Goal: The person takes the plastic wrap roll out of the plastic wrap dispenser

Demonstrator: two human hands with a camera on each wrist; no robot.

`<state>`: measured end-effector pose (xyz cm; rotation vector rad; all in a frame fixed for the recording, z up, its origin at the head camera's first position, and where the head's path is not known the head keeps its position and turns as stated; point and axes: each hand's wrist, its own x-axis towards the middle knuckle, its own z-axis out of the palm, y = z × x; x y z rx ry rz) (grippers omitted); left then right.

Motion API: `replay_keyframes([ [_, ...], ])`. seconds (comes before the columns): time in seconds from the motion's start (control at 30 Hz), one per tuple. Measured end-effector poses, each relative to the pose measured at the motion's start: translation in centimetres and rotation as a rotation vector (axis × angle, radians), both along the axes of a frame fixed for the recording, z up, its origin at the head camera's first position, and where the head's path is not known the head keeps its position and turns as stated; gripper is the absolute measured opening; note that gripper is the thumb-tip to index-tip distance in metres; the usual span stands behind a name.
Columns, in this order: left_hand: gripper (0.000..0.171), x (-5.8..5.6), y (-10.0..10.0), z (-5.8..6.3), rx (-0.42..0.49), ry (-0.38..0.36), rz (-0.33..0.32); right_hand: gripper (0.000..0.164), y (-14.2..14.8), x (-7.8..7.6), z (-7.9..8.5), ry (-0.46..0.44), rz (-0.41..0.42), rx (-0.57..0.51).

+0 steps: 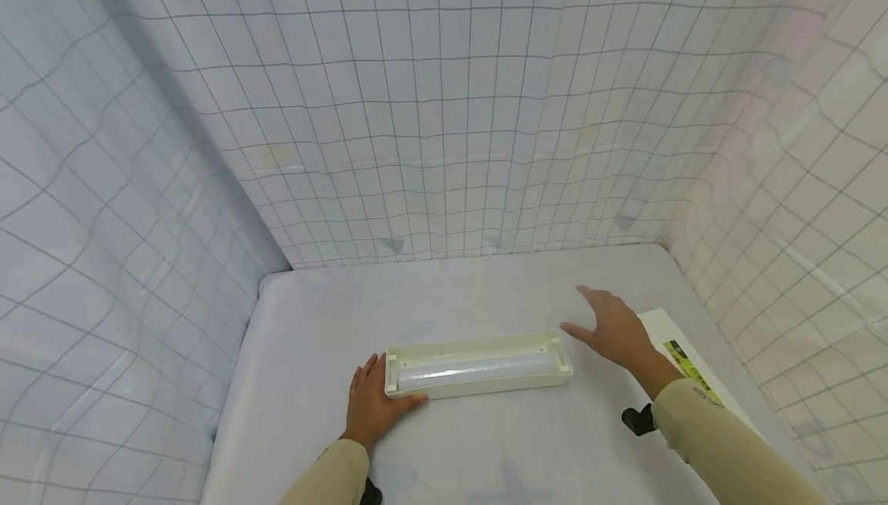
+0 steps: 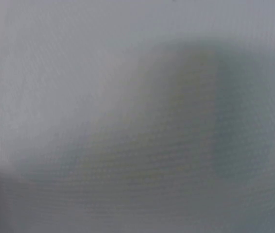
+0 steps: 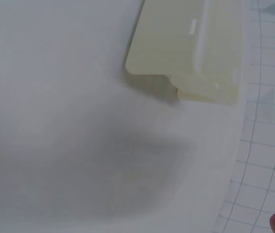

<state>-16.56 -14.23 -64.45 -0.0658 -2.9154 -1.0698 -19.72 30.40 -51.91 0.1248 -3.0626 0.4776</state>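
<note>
A long cream plastic box [image 1: 479, 392], its top uncovered, lies across the table with a shiny, clear-wrapped roll [image 1: 479, 367] inside. My left hand [image 1: 375, 405] holds its left end, thumb along the front edge and fingers at the side. Past the box's right end, my right hand [image 1: 613, 331] is spread in the air with nothing in it. Beyond that hand lies a long pale panel [image 1: 655, 328] with a yellow-green label, partly hidden by my forearm. Glossy cream plastic [image 3: 181, 43] with a rounded corner shows in the right wrist view; the left wrist view is blurred.
A white cloth covers the table [image 1: 312, 320]. White sheeting behind dark grid netting [image 1: 458, 104] rises at the back and along both sides. Black wrist mounts [image 1: 638, 419] sit by the sleeves.
</note>
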Motion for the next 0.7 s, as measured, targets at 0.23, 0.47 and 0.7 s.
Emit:
replay_keyframes([
  [0.23, 0.118, 0.0, 0.0, 0.1, 0.005, -0.001, -0.001, 0.087, -1.4, 0.0, 0.3, -0.046, 0.064, -0.066],
  [0.47, 0.118, -0.1, 0.0, -0.1, 0.011, -0.004, 0.003, 0.066, -2.8, 0.4, -0.2, -0.046, 0.152, -0.199],
  [0.7, 0.116, -0.1, 0.1, -0.4, 0.012, 0.013, 0.011, 0.047, -4.0, 0.6, -1.1, -0.183, 0.245, -0.332],
])
